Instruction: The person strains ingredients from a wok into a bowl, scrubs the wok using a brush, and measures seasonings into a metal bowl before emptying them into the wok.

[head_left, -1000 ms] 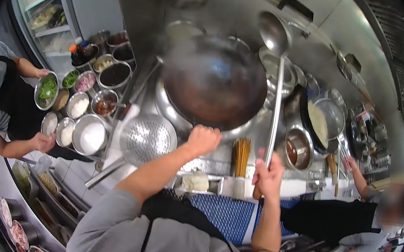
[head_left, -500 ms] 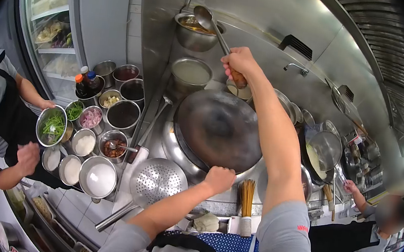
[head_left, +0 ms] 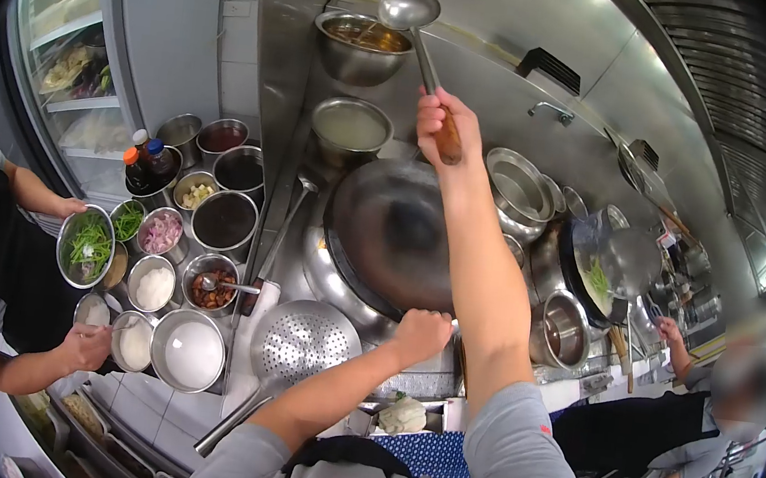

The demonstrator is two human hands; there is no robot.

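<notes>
My right hand [head_left: 446, 128] is closed round the wooden handle of a ladle [head_left: 411, 11], raised beyond the wok, its bowl beside and above a steel bowl of amber liquid [head_left: 363, 52]. At the near rim of the dark wok [head_left: 393, 231] my left hand [head_left: 424, 334] is closed in a fist; what it grips is mostly hidden, with a small bit of metal showing at its right. A perforated strainer [head_left: 305, 343] lies left of that hand. Behind the wok on the left stands a pot of cloudy liquid [head_left: 351, 128].
At left, a co-worker's hand [head_left: 87, 347] is over small containers, the other holding a bowl of greens [head_left: 85, 248]. Several ingredient pots and sauce bottles [head_left: 146, 163] stand nearby. Another person [head_left: 645, 425] works at right by a second wok [head_left: 588, 267]. A cloth [head_left: 403, 415] lies in front.
My right hand first swung the ladle up and leftward over the stove; since then its bowl has moved slightly right and up. The left co-worker's lower hand has dropped to the small containers.
</notes>
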